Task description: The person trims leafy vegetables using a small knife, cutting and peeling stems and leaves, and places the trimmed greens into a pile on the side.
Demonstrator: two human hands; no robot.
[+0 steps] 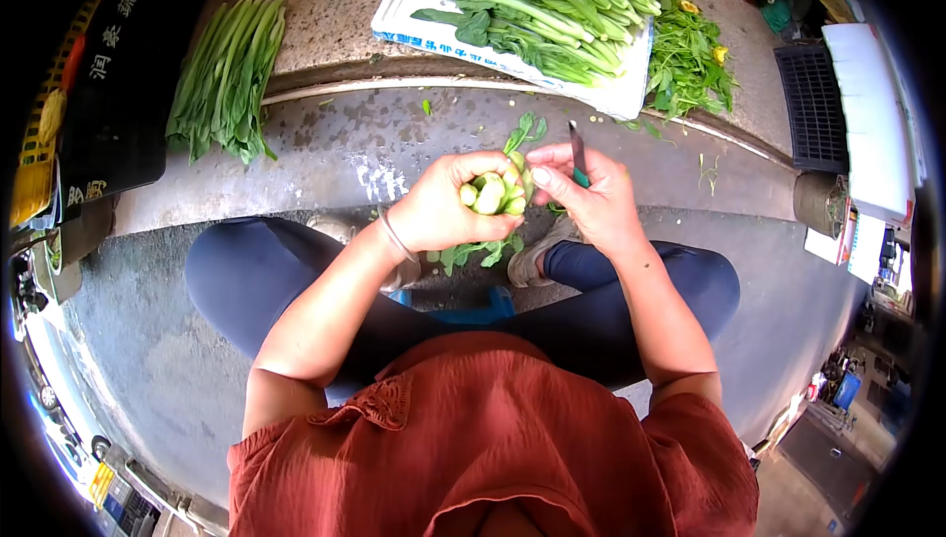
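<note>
My left hand [440,204] is wrapped round a bunch of leafy green stems [488,194], their pale cut ends facing up towards me. Some leaves stick out above and below that fist. Close beside it on the right, my right hand [598,197] grips a small knife [577,151] with a green handle, its dark blade pointing away from me. The thumb and fingers of this hand are at the right edge of the bunch; whether they pinch a leaf or stem there I cannot tell.
Ahead, a white foam board [394,5] carries a large pile of greens [562,5]. Right of it lie leafy greens with yellow flowers [690,59]. A smaller bundle [232,79] rests at the left on the step. A black crate [813,108] stands far right.
</note>
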